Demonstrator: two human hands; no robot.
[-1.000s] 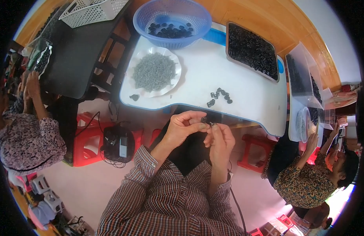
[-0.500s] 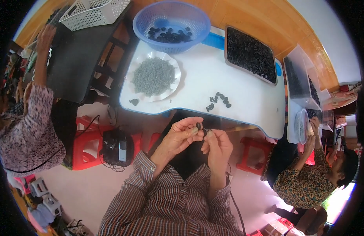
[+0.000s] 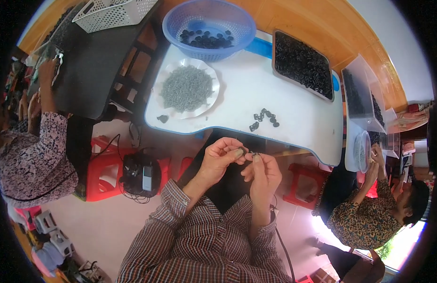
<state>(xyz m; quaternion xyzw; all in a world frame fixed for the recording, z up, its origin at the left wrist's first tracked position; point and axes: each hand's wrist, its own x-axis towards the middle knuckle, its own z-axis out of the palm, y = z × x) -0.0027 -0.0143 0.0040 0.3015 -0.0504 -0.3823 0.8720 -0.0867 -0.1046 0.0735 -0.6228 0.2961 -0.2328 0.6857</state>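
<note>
My left hand (image 3: 219,162) pinches a small black round part (image 3: 240,151) between thumb and fingers, just off the table's near edge. Close against it, my right hand (image 3: 263,172) pinches another small dark piece (image 3: 255,154) at its fingertips. Whether the two pieces touch is too small to tell. Beyond my hands, several small black parts (image 3: 263,118) lie loose on the white table (image 3: 237,89). On the left stands a white scalloped plate (image 3: 213,101) heaped with small grey pieces (image 3: 186,88), with one dark part (image 3: 163,118) beside it.
A blue basket (image 3: 249,35) holding black parts and a tray (image 3: 275,70) full of black pieces stand at the back. People work at the left (image 3: 39,160) and right (image 3: 374,217). Red stools (image 3: 306,186) and a cable-draped black device (image 3: 138,174) are below table height.
My hands stay close together, with the right fingertips slightly shifted and the dark piece turned. The person at the left has drawn an arm back from the white basket.
</note>
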